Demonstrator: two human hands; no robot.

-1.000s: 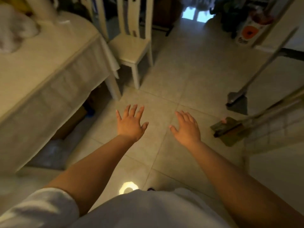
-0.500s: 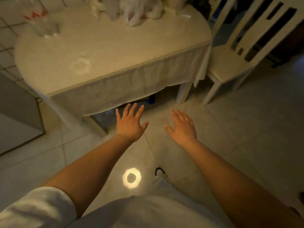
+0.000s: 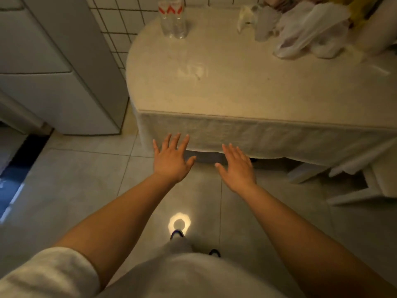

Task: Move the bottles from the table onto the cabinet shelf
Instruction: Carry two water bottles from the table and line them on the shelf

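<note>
- Left grip (image 3: 171, 161): fingers straight and spread, palm down, holding nothing, held in the air in front of the cloth hanging from the tabletop (image 3: 247, 89).
- Right grip (image 3: 237, 166): fingers straight and close together, palm down, also holding nothing, just beside the left one at about the same height.
- Two clear bottles (image 3: 173, 20) with red marks on the labels: upright, touching each other, at the far left corner of the tabletop near the tiled wall (image 3: 120, 20), well apart from both hands.
- Plastic bags (image 3: 307, 33): in a heap at the far right part of the tabletop, with some blurred pale things beside.
- White appliance (image 3: 64, 67): left of the tabletop, against the wall.
- White chair (image 3: 365, 183): partly visible at the right edge.
- Tiled floor (image 3: 75, 179): with a bright ring of light (image 3: 179, 222) between the arms, next to dark shoes (image 3: 177, 233).
</note>
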